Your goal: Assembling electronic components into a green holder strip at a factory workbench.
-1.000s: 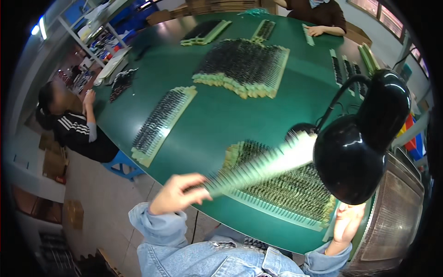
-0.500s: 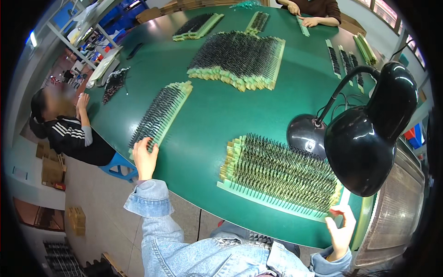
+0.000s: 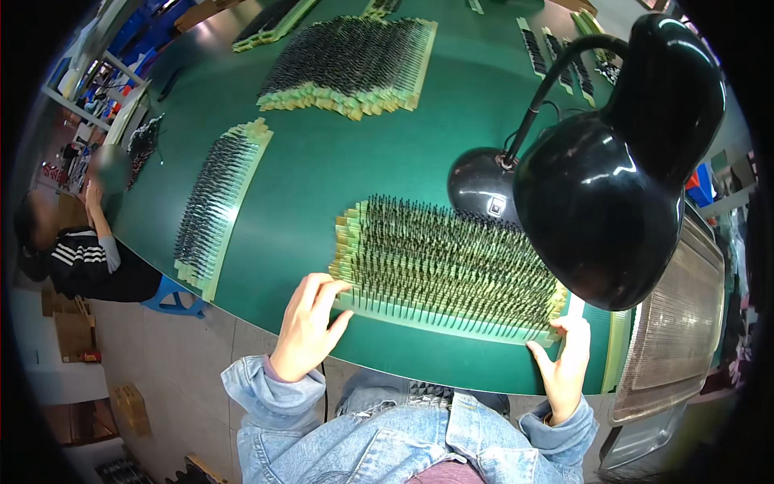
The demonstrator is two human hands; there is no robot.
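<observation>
Both hands, the left hand (image 3: 309, 327) and right hand (image 3: 564, 363), have returned with fingers spread to either end of the stacked pin strips (image 3: 447, 270) on the green worktop (image 3: 339, 169), squaring them up.

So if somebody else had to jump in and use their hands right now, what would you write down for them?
Left hand: open, fingers resting on the near left end of the stack of pale yellow strips bristling with small dark parts; no closed grip.
Right hand: open, fingertips at the stack's near right corner.
The stack lies on the round green table, near its front edge, beside the black gooseneck desk lamp.
Done: the strips are gathered in one overlapping pile between both hands.
Left: the pile's left ends look stepped, not flush. A single row of strips to the left and a larger pile farther back lie untouched.
</observation>
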